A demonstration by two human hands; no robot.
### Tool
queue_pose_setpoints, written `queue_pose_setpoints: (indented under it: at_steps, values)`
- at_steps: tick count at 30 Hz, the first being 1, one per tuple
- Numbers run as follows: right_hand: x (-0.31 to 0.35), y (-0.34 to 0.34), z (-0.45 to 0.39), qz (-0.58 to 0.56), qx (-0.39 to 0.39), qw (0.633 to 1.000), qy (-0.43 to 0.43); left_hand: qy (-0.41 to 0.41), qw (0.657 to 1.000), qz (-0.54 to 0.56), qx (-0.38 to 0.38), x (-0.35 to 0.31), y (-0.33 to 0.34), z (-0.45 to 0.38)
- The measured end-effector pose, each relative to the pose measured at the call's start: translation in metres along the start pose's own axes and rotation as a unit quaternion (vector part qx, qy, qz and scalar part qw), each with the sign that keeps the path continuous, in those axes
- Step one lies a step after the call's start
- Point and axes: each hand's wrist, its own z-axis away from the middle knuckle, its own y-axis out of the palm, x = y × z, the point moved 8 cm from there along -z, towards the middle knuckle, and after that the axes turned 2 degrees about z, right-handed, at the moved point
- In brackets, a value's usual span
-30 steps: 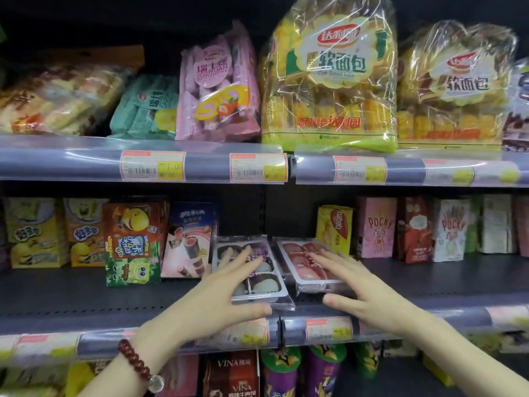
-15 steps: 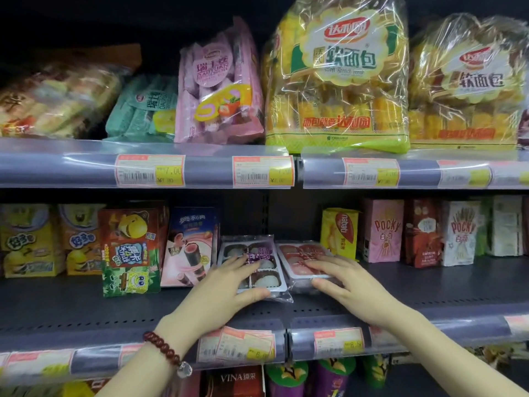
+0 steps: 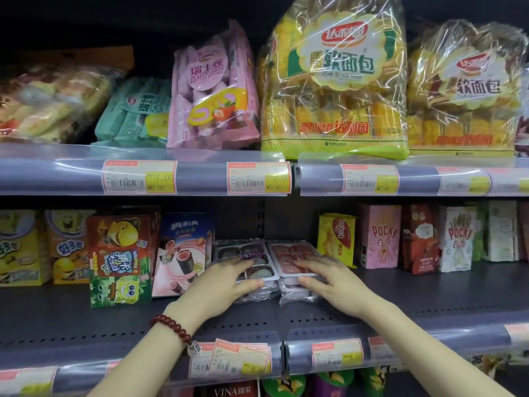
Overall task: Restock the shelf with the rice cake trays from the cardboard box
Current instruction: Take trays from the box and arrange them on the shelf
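Two clear-wrapped rice cake trays lie side by side on the middle shelf (image 3: 429, 299). The purple-label tray (image 3: 229, 251) is on the left and the red-filled tray (image 3: 289, 250) on the right; each seems to rest on another tray beneath. My left hand (image 3: 223, 285) lies over the purple tray, fingers on top and thumb at its front edge. My right hand (image 3: 335, 285) holds the red tray the same way. The cardboard box is not in view.
A pink-and-blue Oreo roll box (image 3: 183, 247) stands just left of the trays and a yellow wafer pack (image 3: 337, 239) just right, then Pocky boxes (image 3: 380, 236). Bread bags (image 3: 335, 81) fill the shelf above. Price-tag rails (image 3: 329, 351) line the shelf fronts.
Both hands have slid the two trays deeper onto the shelf, away from the front rail. The view has moved closer and a little upward.
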Motion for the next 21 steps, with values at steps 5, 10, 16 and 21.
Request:
queue_pose_setpoints:
  at_steps: [5,10,16,21]
  values:
    - [0.004,-0.003,0.002,-0.006,0.006,1.0,0.0,0.006,0.999,-0.02,-0.027,-0.008,-0.008,0.005]
    - [0.015,-0.029,0.021,-0.051,-0.066,0.996,-0.006,0.048,0.994,-0.006,-0.094,-0.022,-0.019,0.02]
    - [0.022,-0.056,0.065,-0.037,-0.144,0.989,-0.014,0.114,0.981,0.035,-0.152,-0.068,-0.025,0.046]
    - [0.016,-0.069,0.111,0.0,-0.182,0.983,0.03,0.206,0.966,0.067,-0.139,-0.13,-0.01,0.062]
